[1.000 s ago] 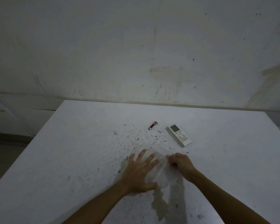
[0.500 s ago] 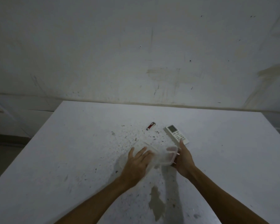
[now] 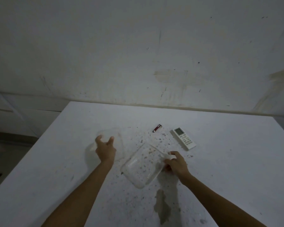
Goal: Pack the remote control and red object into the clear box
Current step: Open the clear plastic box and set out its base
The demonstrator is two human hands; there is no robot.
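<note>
The left hand (image 3: pixel 105 149) seems to grip the blurred clear lid (image 3: pixel 116 141); the right hand (image 3: pixel 175 163) pinches the open clear box (image 3: pixel 143 167) mid-desk (image 3: pixel 228 161).

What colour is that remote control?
White, with a greyish screen; the remote control shows in the head view.

You have nothing legible to read here. The white rectangular plastic remote control (image 3: pixel 183 138) lying on your bench has a small grey display and rows of buttons, but any marks on them are too small and blurred for you to make out.
</note>
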